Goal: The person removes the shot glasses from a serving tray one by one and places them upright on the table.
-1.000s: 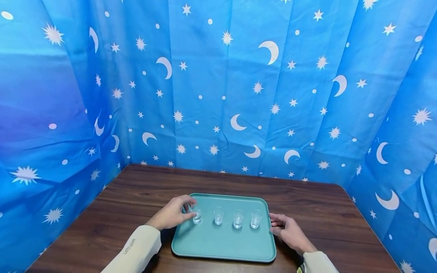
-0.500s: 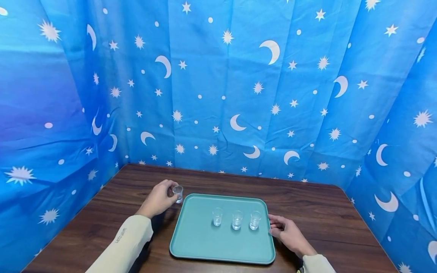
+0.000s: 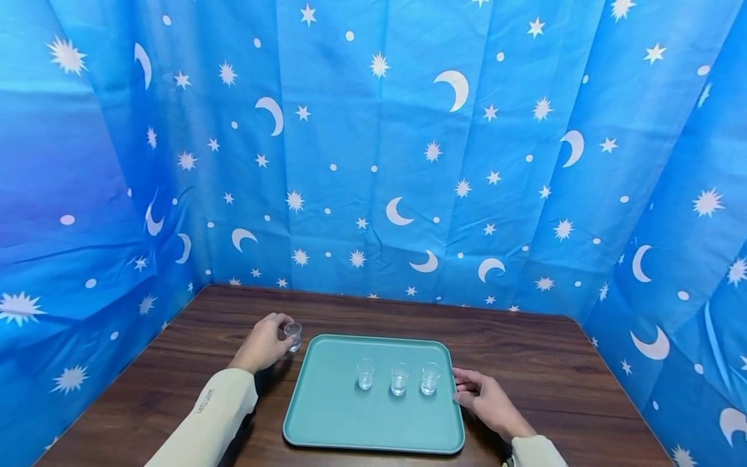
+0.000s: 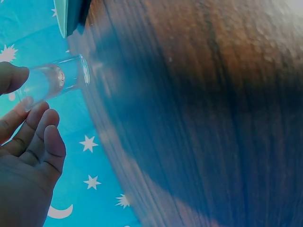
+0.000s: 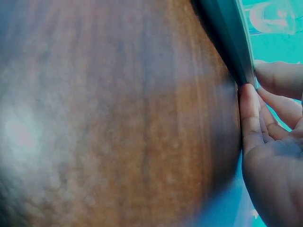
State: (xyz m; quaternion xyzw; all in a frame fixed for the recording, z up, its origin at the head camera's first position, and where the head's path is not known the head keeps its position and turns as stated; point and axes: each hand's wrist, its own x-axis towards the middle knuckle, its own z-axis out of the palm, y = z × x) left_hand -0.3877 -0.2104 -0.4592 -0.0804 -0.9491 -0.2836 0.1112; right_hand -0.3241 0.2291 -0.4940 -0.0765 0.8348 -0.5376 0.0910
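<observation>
In the head view my left hand point(image 3: 264, 344) pinches a small clear shot glass point(image 3: 294, 336) between thumb and fingers, beside the tray's far left corner. Clear liquid shows inside that upright glass in the left wrist view, its base right at the wooden surface. On the green tray point(image 3: 338, 421), three similar shot glasses stand in a row: one at the middle point(image 3: 364, 374), a second point(image 3: 399, 379) to its right, a third point(image 3: 430, 379) nearest the right rim. My right hand point(image 3: 487, 397) grips that right rim, thumb over the edge point(image 5: 281, 79), the other fingers at its outer side.
Everything stands on a dark brown wooden table point(image 3: 525, 350). A blue curtain point(image 3: 344, 130) with white stars and moons encloses its back and both sides. Table surface extends left of the tray and behind it.
My left hand has lifted its shot glass off the tray's left part and carried it left, over the rim, to the table beside the tray. My right hand stays at the right rim.
</observation>
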